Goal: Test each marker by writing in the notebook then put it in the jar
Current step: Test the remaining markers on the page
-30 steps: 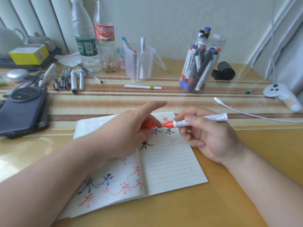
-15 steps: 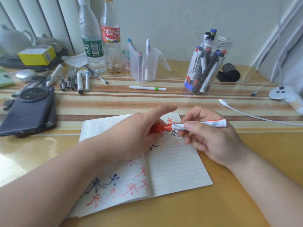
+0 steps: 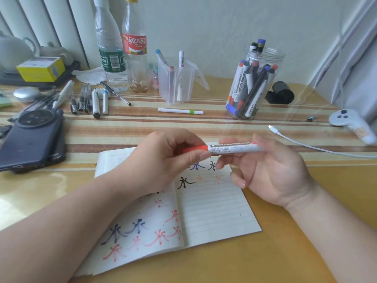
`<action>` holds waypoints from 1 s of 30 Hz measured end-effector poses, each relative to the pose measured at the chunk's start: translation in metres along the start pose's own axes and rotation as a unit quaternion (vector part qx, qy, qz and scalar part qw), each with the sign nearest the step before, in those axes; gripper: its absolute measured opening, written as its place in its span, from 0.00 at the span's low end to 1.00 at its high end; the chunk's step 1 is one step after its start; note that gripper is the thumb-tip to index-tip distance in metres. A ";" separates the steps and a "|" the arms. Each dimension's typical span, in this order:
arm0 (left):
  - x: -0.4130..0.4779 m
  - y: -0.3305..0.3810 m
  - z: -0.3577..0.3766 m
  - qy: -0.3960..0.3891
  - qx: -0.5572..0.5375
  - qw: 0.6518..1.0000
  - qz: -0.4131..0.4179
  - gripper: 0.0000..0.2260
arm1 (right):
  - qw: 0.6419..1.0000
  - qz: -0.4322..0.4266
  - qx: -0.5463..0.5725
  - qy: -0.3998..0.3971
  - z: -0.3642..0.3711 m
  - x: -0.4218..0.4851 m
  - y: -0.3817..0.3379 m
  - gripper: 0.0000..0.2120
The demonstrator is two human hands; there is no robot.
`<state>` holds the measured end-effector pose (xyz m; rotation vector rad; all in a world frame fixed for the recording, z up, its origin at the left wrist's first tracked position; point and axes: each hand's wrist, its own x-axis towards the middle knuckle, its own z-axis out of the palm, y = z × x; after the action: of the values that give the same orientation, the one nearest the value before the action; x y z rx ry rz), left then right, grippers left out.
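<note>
Yellow-tan table (image 3: 285, 252), striped mat (image 3: 142, 127) across its far half. At the near middle, open notebook (image 3: 214, 211) lying flat. On the stripes, left to right: dark phone (image 3: 32, 139), loose row of pens (image 3: 89, 101), green-label bottle (image 3: 111, 58) and red-label bottle (image 3: 134, 58), the 2 side by side, clear plastic holder (image 3: 175, 88), white pen with a green band (image 3: 180, 111) lying crosswise, clear jar (image 3: 275, 56) of markers (image 3: 251, 82) standing upright, black roll (image 3: 282, 94), white controller (image 3: 346, 121). White cable (image 3: 306, 146) trailing in from the right edge.

On the desk (image 3: 285, 254), the jar (image 3: 274, 58) stands behind and right of the notebook (image 3: 216, 209), a loose pen (image 3: 180, 111) lies behind it, a phone (image 3: 32, 139) to its left, a cable (image 3: 302, 145) to its right.
</note>
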<state>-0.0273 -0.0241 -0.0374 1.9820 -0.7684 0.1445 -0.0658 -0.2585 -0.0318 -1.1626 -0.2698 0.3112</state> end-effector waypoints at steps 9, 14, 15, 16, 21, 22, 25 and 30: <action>-0.001 0.005 0.003 -0.016 -0.152 0.988 -0.026 0.14 | 0.983 -0.026 -0.160 0.081 0.016 0.000 0.013 0.10; -0.001 0.015 0.014 0.047 -0.110 0.992 -0.047 0.14 | 0.987 -0.017 -0.132 0.092 0.022 0.002 0.014 0.10; -0.002 0.016 0.016 0.054 -0.120 0.990 -0.047 0.15 | 0.987 -0.018 -0.126 0.094 0.023 0.003 0.014 0.10; -0.002 0.017 0.017 0.056 -0.129 0.989 -0.047 0.15 | 0.987 -0.020 -0.123 0.097 0.024 0.002 0.014 0.10; -0.005 0.017 0.019 0.047 -0.134 0.989 -0.049 0.16 | 0.984 -0.035 -0.141 0.104 0.023 0.000 0.017 0.11; -0.005 0.017 0.019 0.050 -0.130 0.989 -0.046 0.16 | 0.983 -0.043 -0.149 0.103 0.023 0.000 0.018 0.11; -0.007 0.017 0.017 0.055 -0.119 0.991 -0.034 0.17 | 0.979 -0.066 -0.166 0.099 0.023 0.000 0.019 0.11; -0.002 0.007 0.009 0.057 -0.117 0.991 -0.012 0.14 | 0.987 -0.062 -0.098 0.115 0.020 0.003 0.007 0.06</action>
<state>-0.0351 -0.0331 -0.0374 1.7443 -0.6557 0.1441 -0.0709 -0.2378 -0.0312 -1.3576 -0.1714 0.0390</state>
